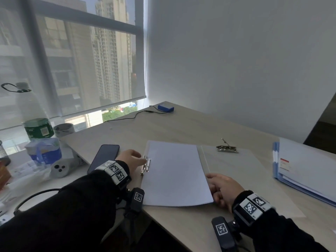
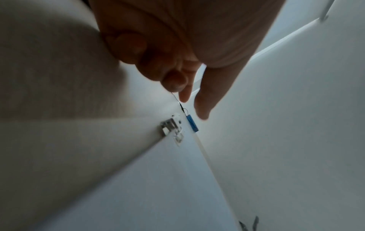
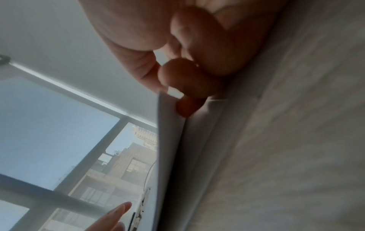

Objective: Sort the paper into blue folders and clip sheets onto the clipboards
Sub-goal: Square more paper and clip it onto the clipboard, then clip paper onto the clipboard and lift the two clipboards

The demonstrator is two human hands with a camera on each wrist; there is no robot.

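A stack of white paper (image 1: 174, 171) lies on a clipboard in the middle of the desk, its metal clip (image 1: 146, 165) at the stack's left edge. My left hand (image 1: 143, 159) is right beside that clip with fingers loosely extended and nothing held; the left wrist view shows the clip (image 2: 171, 128) just beyond my left hand (image 2: 189, 100). My right hand (image 1: 211, 186) pinches the stack's right edge, and in the right wrist view the right hand (image 3: 177, 96) has its thumb above and fingertips below the paper edge (image 3: 171, 125). To the right lies a second, translucent clipboard (image 1: 241, 170) whose clip (image 1: 227, 148) stands raised. A blue folder (image 1: 276, 160) with sheets lies far right.
A dark phone (image 1: 104, 158) lies just left of my left hand. A blue box (image 1: 165, 107) with a black cable sits at the desk's far corner. A water bottle (image 1: 34, 113), a tissue pack (image 1: 45, 151) and a grey device (image 1: 60, 169) crowd the left side. The desk's front edge (image 1: 172, 230) runs close below the paper.
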